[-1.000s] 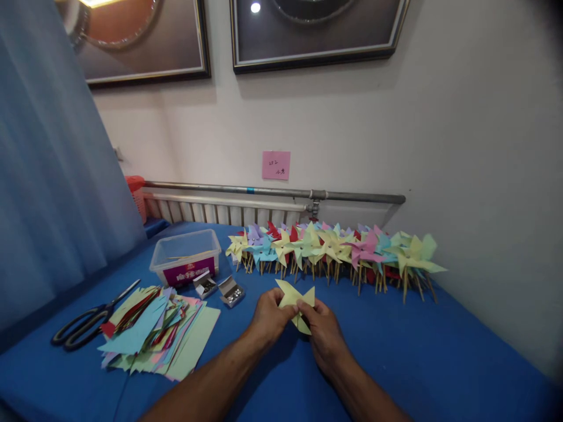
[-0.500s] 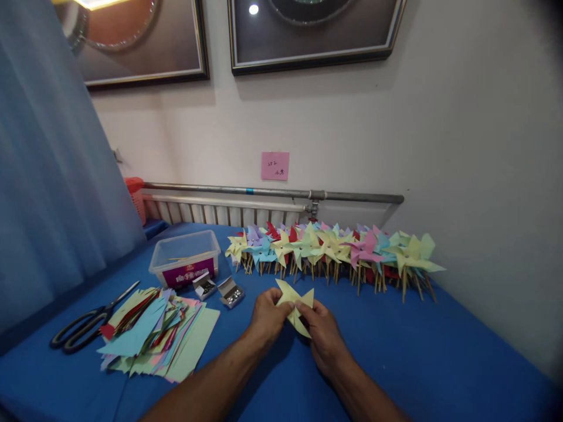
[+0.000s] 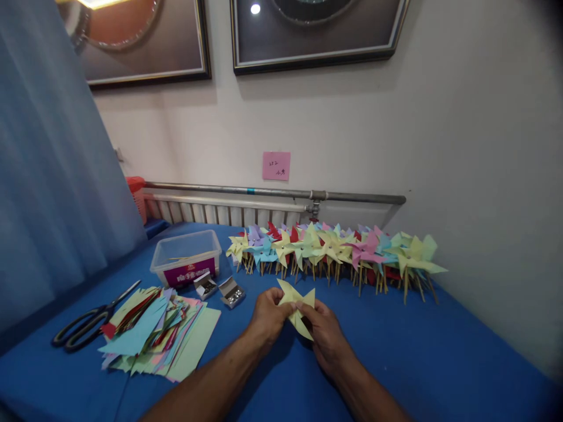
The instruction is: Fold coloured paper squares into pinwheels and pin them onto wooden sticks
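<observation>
A pale yellow paper pinwheel (image 3: 299,321) is held between both hands above the blue tabletop, its pointed blades folded in to the middle. My left hand (image 3: 269,313) grips it from the left, thumb pressed near the centre. From the right, my right hand (image 3: 324,329) pinches it, its thumb also close to the centre. The fingers behind the paper are partly hidden. No stick shows on this pinwheel. Just beyond my left hand are two small open boxes, one of shiny metal pins (image 3: 232,293) and one of darker pins (image 3: 206,285).
Finished pinwheels on sticks (image 3: 329,249) stand in a long row at the back. Leftward lie a pile of coloured paper (image 3: 158,334), black-handled scissors (image 3: 90,322) and a clear plastic tub (image 3: 187,252) with thin sticks. A blue curtain (image 3: 57,152) hangs at the left; a wall rises behind.
Both hands keep the same hold on the yellow pinwheel. The whole view has shifted very slightly; nothing else visibly differs.
</observation>
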`<action>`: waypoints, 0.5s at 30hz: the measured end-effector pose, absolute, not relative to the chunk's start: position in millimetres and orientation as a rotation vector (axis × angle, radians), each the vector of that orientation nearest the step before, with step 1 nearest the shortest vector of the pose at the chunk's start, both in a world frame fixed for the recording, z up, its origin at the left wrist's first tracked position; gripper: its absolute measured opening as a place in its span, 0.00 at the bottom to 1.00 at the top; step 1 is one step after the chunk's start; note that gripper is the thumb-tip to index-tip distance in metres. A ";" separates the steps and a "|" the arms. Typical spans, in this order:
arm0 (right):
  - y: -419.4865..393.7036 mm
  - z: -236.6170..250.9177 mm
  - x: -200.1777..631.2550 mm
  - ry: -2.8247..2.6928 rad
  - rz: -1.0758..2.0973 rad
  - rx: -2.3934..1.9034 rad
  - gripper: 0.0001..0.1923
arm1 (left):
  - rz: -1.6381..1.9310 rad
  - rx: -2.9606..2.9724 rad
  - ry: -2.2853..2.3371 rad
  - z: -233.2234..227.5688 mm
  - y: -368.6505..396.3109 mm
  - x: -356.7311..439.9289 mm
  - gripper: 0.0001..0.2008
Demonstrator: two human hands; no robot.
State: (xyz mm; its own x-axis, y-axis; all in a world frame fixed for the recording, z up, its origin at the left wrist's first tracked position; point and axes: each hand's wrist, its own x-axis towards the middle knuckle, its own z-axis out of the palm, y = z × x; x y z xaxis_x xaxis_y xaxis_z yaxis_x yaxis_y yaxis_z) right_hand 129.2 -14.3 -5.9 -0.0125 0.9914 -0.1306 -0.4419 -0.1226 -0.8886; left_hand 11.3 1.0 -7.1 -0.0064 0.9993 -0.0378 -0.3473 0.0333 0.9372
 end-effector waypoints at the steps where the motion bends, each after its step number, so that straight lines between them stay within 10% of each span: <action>1: -13.6 -7.1 129.5 -0.780 1.467 -0.964 0.19 | 1.332 0.906 0.959 -6.8 0.6 11.3 0.17; 15: -13.1 -12.5 129.7 -0.767 1.428 -0.982 0.20 | 1.387 0.933 1.003 -12.2 2.3 12.7 0.17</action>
State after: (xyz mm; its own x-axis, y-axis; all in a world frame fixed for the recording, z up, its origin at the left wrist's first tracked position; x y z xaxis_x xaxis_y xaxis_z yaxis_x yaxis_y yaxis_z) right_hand 129.7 -13.1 -12.5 0.0355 0.9907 -0.1313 -0.4378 -0.1027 -0.8932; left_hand 12.7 2.3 -12.2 -0.0563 0.9983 -0.0116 -0.3239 -0.0072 0.9460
